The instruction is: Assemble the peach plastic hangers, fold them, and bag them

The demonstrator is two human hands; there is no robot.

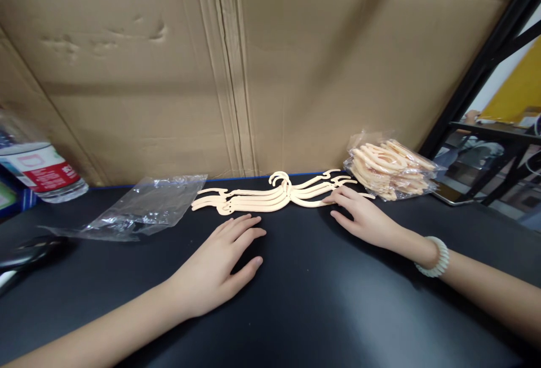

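Observation:
Several cream plastic clothes hangers (262, 200) lie overlapped in a row on the black table, their hooks towards the cardboard behind. My left hand (224, 264) rests flat just in front of their left half, fingers spread and holding nothing. My right hand (363, 216) reaches over the right end of the front hanger, its fingertips touching the arm there; the fingers are stretched out, not wrapped round it. Beyond that hand sits a clear plastic bag of folded cream pieces (391, 168); they look like more hangers.
A crumpled, clear plastic bag (147, 207) lies on the left of the black table (304, 311). Farther left are a water bottle (44, 173) with a red and white label and a black object (31, 252). A cardboard sheet (338, 63) stands along the back, with a black shelf frame (486, 69) at right.

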